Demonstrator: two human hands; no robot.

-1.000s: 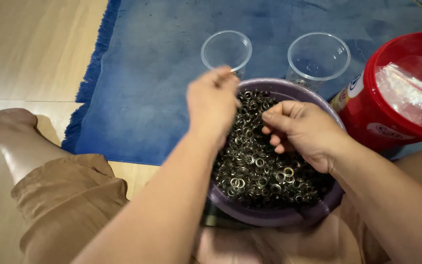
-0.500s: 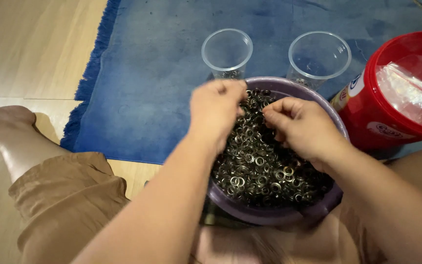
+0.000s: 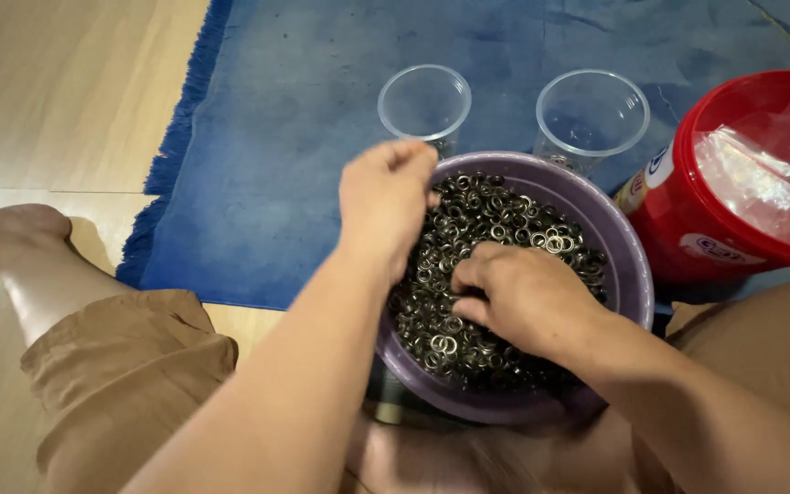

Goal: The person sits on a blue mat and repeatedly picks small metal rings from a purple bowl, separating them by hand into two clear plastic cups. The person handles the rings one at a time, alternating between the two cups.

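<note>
A purple bowl [image 3: 631,274] rests between my legs, filled with several small metal rings [image 3: 496,220]. My left hand [image 3: 386,197] hovers over the bowl's far left rim with its fingertips bunched downward on a pinch of rings, just short of the left clear plastic cup [image 3: 424,99]. My right hand [image 3: 523,297] lies in the bowl with its fingers curled into the pile of rings. A second clear plastic cup [image 3: 592,114] stands behind the bowl to the right. Both cups stand upright on the blue rug.
A red round tub [image 3: 742,229] with a crumpled clear plastic bag [image 3: 761,174] inside stands right of the bowl. The blue fringed rug [image 3: 304,137] covers the wooden floor [image 3: 57,91]. My left leg in brown shorts [image 3: 121,366] stretches out to the left.
My left hand went from the left cup down into the rings and has now lifted back toward the cup. My right hand slid nearer to me, deeper into the bowl.
</note>
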